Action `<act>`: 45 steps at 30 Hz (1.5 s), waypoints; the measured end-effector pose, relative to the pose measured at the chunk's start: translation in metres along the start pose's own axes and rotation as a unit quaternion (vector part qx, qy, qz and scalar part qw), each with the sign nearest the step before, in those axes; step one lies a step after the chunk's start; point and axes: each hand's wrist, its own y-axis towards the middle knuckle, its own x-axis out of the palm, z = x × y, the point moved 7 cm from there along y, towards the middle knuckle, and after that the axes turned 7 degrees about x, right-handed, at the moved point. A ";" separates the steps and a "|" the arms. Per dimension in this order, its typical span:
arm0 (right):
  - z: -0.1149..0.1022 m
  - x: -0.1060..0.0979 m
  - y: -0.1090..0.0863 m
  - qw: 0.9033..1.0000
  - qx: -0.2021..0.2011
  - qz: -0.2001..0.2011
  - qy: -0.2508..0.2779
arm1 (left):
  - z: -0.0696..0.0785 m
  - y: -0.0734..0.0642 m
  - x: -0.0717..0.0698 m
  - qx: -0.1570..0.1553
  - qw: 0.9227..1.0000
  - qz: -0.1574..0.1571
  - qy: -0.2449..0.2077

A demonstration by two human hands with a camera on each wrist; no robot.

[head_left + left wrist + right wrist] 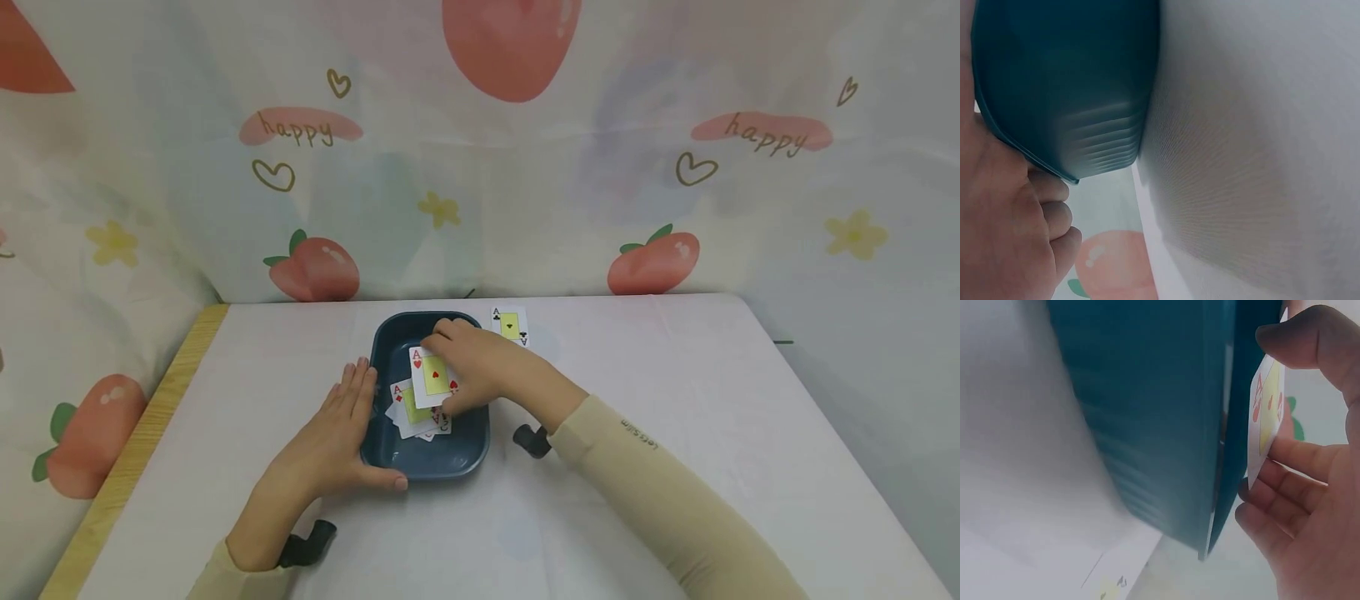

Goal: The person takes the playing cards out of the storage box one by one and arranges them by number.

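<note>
A dark blue rectangular tray (467, 460) stands on the table. My right hand (480, 362) is over it, holding an ace of hearts (431, 375) by its edges between thumb and fingers; the right wrist view shows the card (1265, 419) tilted at the tray's rim. Below, an ace of diamonds (402, 410) lies fanned on other playing cards inside the tray, partly covered by the held card. My left hand (330, 442) rests against the tray's left side, fingers straight along the rim and thumb at the near-left corner.
An ace of clubs (510, 323) lies face up on the white tabletop (637, 367), just beyond the tray's far right corner and partly behind my right hand. A printed cloth (480, 167) hangs behind the table. Wood trim (142, 442) runs along the left edge.
</note>
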 end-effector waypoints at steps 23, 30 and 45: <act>0.040 -0.016 -0.016 0.999 0.041 -0.001 0.005 | 0.000 0.000 0.000 -0.015 1.000 -0.003 -0.004; 0.052 -0.018 -0.023 0.999 0.051 -0.001 0.006 | 0.000 0.000 0.000 -0.018 1.000 -0.001 -0.004; 0.080 -0.022 -0.034 0.995 0.087 0.009 0.050 | 0.002 0.000 -0.001 -0.019 1.000 -0.002 -0.005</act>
